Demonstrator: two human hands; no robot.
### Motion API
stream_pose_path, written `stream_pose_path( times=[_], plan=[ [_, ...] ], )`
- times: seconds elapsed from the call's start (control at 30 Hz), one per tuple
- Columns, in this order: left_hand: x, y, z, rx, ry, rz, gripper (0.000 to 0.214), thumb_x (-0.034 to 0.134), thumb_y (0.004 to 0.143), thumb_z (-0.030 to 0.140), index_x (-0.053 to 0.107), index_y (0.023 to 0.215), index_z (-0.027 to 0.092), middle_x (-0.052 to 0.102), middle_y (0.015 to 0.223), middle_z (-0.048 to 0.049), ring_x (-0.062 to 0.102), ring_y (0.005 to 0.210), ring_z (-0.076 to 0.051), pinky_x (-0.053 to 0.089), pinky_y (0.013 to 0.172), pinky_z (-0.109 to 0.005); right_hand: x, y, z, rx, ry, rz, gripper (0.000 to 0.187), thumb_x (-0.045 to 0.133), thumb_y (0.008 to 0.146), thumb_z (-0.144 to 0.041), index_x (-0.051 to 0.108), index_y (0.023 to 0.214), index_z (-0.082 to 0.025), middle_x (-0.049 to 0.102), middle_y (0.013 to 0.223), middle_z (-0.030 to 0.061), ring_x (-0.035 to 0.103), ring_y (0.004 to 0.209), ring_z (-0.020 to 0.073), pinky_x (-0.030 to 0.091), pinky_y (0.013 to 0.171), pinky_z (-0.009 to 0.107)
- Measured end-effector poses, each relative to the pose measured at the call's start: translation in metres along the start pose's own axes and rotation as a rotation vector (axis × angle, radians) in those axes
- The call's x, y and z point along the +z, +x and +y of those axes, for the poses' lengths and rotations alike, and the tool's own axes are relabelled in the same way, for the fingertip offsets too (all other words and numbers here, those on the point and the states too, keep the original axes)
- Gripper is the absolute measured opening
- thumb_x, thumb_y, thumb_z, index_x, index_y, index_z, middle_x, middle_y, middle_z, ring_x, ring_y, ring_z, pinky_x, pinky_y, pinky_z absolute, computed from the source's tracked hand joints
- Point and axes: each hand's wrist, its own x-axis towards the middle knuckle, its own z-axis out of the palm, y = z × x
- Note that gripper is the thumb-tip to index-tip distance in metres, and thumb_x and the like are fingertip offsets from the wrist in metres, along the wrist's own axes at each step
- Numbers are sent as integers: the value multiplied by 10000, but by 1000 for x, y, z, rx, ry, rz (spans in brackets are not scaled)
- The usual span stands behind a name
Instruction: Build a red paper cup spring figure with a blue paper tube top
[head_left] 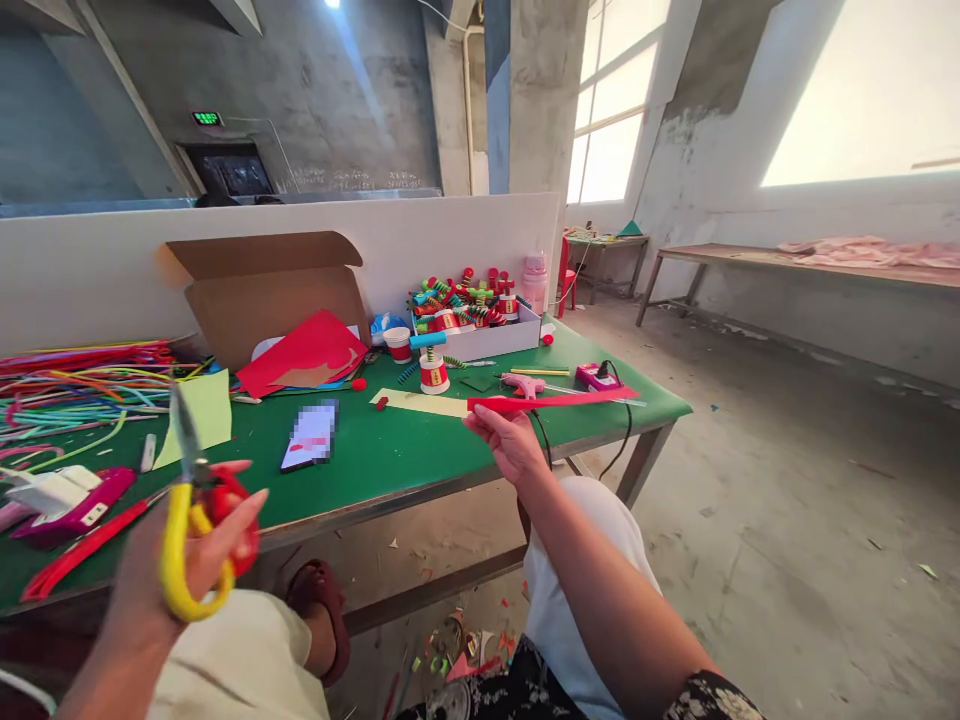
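My left hand [165, 560], low at the left, is closed around a pair of scissors [178, 560] with yellow handles, blades pointing up. Something red [234, 520] shows by its fingers, too blurred to name. Over the table's front edge, my right hand [510, 440] pinches the left end of a long red paper strip [570, 399], which stretches out to the right. A pale yellow paper strip [424, 402] runs left from the same fingertips; whether they grip it too I cannot tell. Behind stands a paper cup [433, 374] with a blue tube and green coil.
On the green table [360, 475] are a phone [310, 435], a pink glue gun [523, 384], a power socket [598, 377], red paper sheets [307, 350] and colourful pipe cleaners [82, 385]. A white box [487, 343] of cup figures stands behind. Paper scraps [465, 650] litter the floor.
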Motion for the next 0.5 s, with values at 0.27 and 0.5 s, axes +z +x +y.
stream_pose_path(
  times=[0.27, 0.5],
  plan=[
    [124, 2, 62, 323, -274, -309, 426, 502, 807, 386, 522, 1192, 206, 665, 837, -47, 630, 618, -182, 489, 552, -288, 9, 13, 8, -17, 166, 111, 279, 877, 524, -256, 660, 687, -191, 683, 679, -13, 632, 636, 120, 565, 753, 288],
    [146, -24, 45, 535, 5, -293, 409, 436, 839, 237, 525, 1237, 207, 680, 1027, -125, 679, 799, -240, 503, 672, -323, 7, 13, 5, -14, 137, 87, 293, 868, 524, -246, 604, 645, -214, 653, 682, -30, 621, 659, 116, 561, 743, 268]
  ],
)
